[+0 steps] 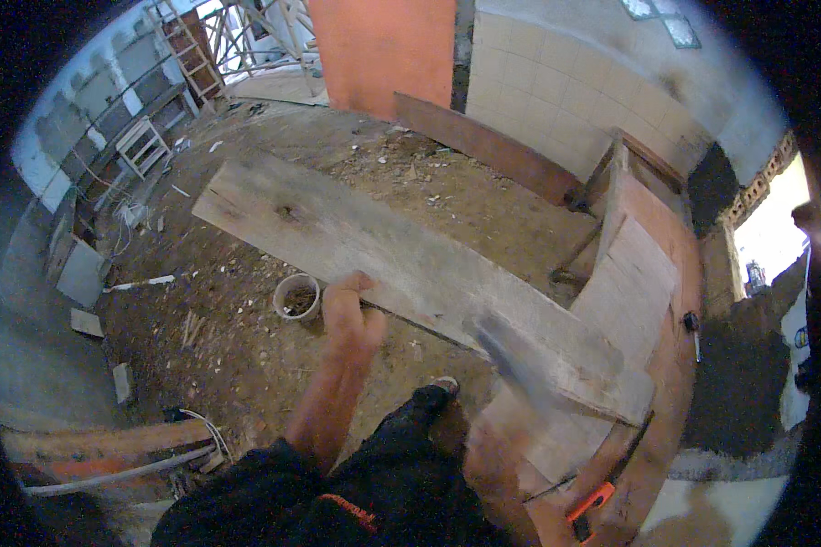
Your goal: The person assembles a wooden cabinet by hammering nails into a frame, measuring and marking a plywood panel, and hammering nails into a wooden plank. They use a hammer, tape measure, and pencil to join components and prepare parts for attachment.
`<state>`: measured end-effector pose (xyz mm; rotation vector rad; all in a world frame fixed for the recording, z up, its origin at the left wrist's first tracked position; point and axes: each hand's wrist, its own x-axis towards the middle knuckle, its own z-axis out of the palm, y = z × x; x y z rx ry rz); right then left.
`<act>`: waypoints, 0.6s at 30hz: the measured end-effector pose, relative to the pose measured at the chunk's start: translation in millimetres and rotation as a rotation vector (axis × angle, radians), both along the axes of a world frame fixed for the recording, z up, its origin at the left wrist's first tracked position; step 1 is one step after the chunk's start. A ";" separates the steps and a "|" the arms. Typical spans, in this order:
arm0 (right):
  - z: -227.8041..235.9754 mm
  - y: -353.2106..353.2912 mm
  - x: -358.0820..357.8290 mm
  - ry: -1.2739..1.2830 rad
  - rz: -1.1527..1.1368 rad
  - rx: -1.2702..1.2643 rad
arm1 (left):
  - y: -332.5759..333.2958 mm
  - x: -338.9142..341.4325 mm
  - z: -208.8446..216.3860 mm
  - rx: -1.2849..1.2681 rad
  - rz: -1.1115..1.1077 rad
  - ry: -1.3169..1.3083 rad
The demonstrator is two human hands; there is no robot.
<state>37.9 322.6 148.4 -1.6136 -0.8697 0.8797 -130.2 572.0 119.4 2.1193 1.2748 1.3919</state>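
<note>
My left hand (348, 319) grips the near edge of a long weathered wooden plank (401, 251), thumb on top. The plank slants from the far left to the right, where its end lies over a workbench with a pale board (634, 287) on it. Above the plank's near edge, toward its right end, is a grey tool that looks like a hammer (511, 360), smeared by motion. My right hand (500, 442), also blurred, appears closed on its handle. An orange-handled saw (593, 503) lies on the bench beside the plank's end.
A white tub (296, 297) with small brownish pieces stands on the rubble-strewn dirt floor (228, 319) beside my left hand. A dark-handled tool (692, 330) rests at the bench's right side. Farther back are an orange panel (383, 55), a long brown board (493, 146) and a ladder (190, 50).
</note>
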 end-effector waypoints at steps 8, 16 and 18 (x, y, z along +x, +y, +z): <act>0.0 -27.8 27.3 -0.008 -0.095 0.099 | -16.2 26.5 18.2 -0.494 -0.047 -0.854; -0.7 -71.0 25.4 0.050 -0.103 0.419 | -16.1 1.6 -4.6 -0.186 -0.062 -0.059; -19.0 -65.9 8.8 0.132 -0.121 0.410 | -9.9 0.4 -20.8 -0.378 -0.134 -0.186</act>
